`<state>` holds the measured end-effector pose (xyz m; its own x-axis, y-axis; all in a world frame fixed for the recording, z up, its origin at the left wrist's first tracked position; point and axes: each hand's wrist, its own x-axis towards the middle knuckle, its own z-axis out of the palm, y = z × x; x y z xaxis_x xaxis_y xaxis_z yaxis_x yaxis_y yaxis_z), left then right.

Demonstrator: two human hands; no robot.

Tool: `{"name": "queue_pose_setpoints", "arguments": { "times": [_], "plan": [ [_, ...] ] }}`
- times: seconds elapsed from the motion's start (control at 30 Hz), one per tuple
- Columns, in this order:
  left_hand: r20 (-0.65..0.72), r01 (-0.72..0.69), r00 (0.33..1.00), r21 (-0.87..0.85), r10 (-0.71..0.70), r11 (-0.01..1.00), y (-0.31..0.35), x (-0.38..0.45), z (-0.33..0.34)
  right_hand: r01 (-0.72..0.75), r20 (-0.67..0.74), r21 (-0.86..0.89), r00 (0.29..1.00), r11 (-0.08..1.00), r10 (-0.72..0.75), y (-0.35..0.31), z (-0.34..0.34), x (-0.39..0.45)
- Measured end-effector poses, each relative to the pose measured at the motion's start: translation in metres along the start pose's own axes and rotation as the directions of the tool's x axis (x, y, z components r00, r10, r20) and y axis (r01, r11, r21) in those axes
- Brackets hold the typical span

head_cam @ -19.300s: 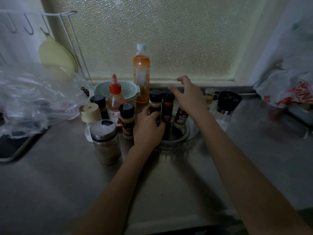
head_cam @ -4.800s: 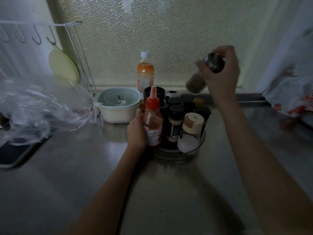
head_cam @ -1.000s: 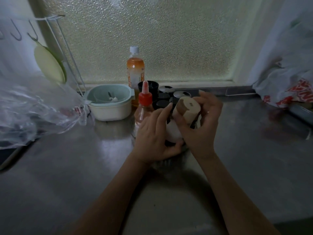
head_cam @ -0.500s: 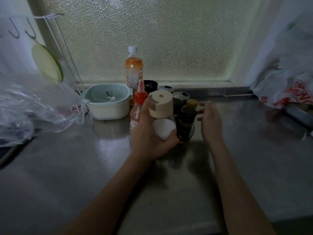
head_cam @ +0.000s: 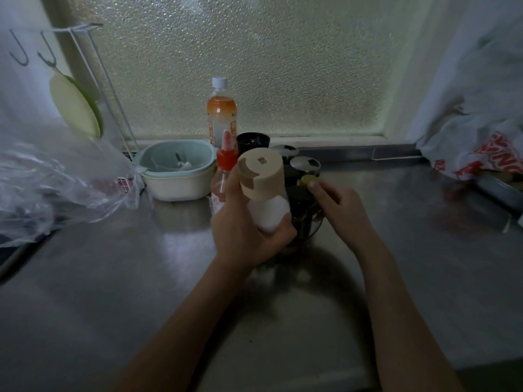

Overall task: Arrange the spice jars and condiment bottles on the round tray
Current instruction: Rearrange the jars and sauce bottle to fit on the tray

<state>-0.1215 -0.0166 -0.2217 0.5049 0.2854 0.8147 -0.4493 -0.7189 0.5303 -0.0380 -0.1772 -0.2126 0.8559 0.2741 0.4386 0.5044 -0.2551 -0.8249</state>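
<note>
One beige-capped jar (head_cam: 264,193), white contents, left hand (head_cam: 249,233)

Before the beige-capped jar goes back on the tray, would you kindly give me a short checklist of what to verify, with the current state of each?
1. Left hand grips the beige-capped jar firmly: ok, fingers wrap its lower body.
2. Jar cap closed: cannot tell; a small square opening shows on top.
3. Right hand is free to steady the tray: ok, it holds nothing and rests by the dark jars.
4. Free slot on the round tray: cannot tell, the hands and jars hide it.
5. Red-capped squeeze bottle clear of the jar's path: not ok, it stands directly behind the left hand.
</note>
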Motion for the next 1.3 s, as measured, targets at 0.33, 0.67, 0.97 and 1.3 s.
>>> {"name": "queue_pose_setpoints", "arguments": {
  "times": [0.33, 0.67, 0.97, 1.3],
  "plan": [
    [-0.147, 0.12, 0.982, 0.023, -0.116, 0.992, 0.013, 0.007, -0.003, 0.12, -0.065, 0.24, 0.992, 0.963, -0.107, -0.014, 0.015, -0.005],
    [-0.039, 0.012, 0.999, 0.072, -0.009, 0.997, 0.023, 0.012, 0.003, 0.262, -0.154, 0.237, 0.961, 0.935, -0.23, -0.036, 0.025, -0.009],
    [0.13, 0.053, 0.989, 0.105, -0.067, 0.993, 0.011, 0.005, 0.014, 0.222, -0.194, 0.187, 0.963, 0.957, -0.185, -0.048, 0.035, -0.014],
    [0.266, -0.036, 0.964, 0.211, -0.022, 0.977, 0.001, -0.005, 0.023, 0.051, -0.501, 0.239, 0.862, 0.97, 0.078, -0.016, -0.005, 0.003]
  ]
}}
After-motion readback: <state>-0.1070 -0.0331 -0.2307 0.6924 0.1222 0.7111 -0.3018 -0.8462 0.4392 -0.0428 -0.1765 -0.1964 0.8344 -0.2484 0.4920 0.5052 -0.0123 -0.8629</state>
